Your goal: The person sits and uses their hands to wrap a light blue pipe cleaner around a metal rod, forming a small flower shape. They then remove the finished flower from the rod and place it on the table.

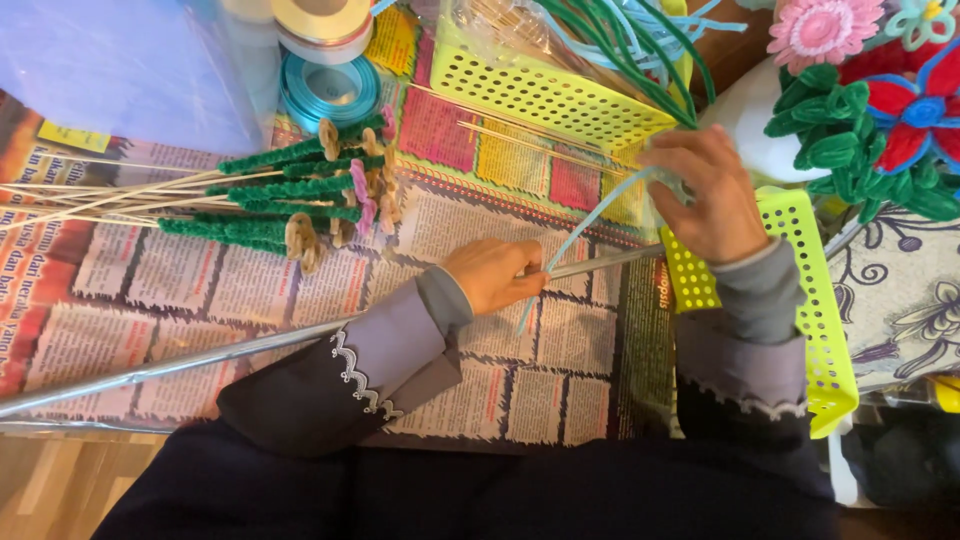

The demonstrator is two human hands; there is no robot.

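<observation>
At the centre of the newspaper-covered tabletop (pixel 560 400), the left hand (pixel 493 275) pinches a light-blue pipe cleaner (pixel 585 225) against a thin rod (pixel 200 358); the right hand (pixel 705 195), at 2 o'clock, grips its upper end. It looks light, soft and bendable, best held near the ends. Finished green stems (pixel 280 200) lie at 10 o'clock, and a yellow basket (pixel 540 90) crowds 12 o'clock.
</observation>
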